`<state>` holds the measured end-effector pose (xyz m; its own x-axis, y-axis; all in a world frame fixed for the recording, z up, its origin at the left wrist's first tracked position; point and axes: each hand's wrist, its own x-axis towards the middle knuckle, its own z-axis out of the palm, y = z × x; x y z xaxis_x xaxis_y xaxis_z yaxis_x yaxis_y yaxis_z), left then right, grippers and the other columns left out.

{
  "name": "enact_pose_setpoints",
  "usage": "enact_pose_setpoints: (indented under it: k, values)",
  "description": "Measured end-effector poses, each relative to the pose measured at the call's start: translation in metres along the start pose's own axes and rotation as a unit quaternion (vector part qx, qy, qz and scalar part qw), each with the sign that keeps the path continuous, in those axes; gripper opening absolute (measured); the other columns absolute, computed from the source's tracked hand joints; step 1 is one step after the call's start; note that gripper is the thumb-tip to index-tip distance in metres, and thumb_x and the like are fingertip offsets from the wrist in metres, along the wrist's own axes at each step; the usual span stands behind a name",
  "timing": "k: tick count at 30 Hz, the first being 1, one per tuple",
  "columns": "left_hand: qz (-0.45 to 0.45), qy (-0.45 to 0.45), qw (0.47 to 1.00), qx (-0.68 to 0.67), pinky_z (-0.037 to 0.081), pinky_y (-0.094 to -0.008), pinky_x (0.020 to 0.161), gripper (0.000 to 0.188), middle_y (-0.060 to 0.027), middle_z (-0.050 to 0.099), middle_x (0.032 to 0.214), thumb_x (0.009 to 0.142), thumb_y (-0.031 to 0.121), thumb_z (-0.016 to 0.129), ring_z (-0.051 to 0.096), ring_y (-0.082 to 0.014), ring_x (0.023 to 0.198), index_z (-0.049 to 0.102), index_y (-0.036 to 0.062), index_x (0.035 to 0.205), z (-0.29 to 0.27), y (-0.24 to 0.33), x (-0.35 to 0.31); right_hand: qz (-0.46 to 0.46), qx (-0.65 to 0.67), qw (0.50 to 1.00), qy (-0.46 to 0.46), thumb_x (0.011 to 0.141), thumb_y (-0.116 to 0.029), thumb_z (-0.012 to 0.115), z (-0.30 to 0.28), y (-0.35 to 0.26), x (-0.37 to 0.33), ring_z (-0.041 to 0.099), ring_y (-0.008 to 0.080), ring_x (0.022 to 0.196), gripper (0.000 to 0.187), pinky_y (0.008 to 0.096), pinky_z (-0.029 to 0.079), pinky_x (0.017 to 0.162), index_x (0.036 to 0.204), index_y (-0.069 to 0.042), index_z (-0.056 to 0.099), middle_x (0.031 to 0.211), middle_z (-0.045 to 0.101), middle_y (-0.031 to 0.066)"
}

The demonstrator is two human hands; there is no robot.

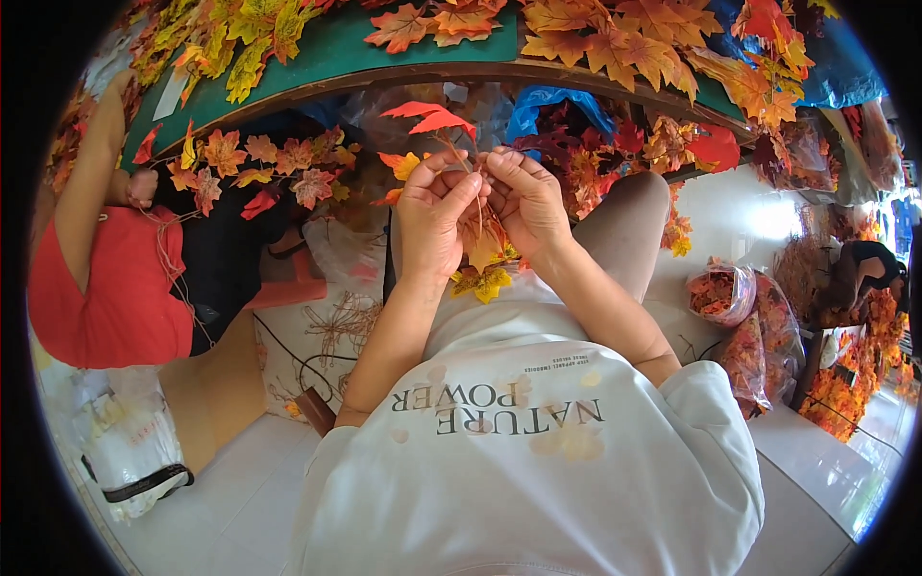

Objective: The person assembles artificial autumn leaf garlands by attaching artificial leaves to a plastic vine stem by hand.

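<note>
Both hands are raised over my lap, close together in front of the table edge. My left hand (432, 223) pinches the thin brown stem of an artificial maple leaf garland (437, 118), whose red leaf sticks up above the fingers. Beside it, my right hand (534, 200) has thumb and forefinger pressed together on the same garland's stem. Orange leaves hang between and below the palms, and a yellow leaf (483, 283) dangles lowest, over my shirt. The exact spot where the fingertips meet the stem is partly hidden.
A green-topped table (423, 60) ahead carries piles of yellow and orange leaves. To the left sits a person in a red shirt (106, 288), near a leafy garland (259, 158). Bags of leaves (725, 296) stand at right, and another person (855, 278) is farther off.
</note>
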<state>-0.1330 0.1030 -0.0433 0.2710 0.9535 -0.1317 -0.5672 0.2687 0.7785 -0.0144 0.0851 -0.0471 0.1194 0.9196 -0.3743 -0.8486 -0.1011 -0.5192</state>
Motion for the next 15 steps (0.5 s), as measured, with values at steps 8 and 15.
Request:
enact_pose_setpoints:
  k: [8,15]
  values:
    - [-0.018,0.009,1.000,-0.018,0.051,-0.0230,0.071,0.030,-0.0066,0.061,0.082,0.079,-0.008,0.059,0.061,-0.0118,0.073,0.054,-0.0018,0.107,-0.001,0.002,0.001,-0.018,-0.012,1.000,0.010,0.080,-0.001,0.064,-0.001,0.004,0.001,0.061,0.0124,0.068,0.014,0.0219,0.052,0.063,0.092,-0.001,0.057,0.086,0.065,0.0092]
    - [0.016,0.028,0.999,0.006,0.050,-0.0227,0.066,0.033,-0.0045,0.059,0.082,0.079,-0.010,0.059,0.059,-0.0113,0.071,0.055,-0.0035,0.111,-0.011,-0.012,0.002,-0.046,-0.026,0.998,-0.027,0.079,0.000,0.064,-0.007,0.013,0.002,0.061,0.0119,0.068,0.015,0.0216,0.051,0.062,0.092,0.000,0.058,0.085,0.064,0.0082]
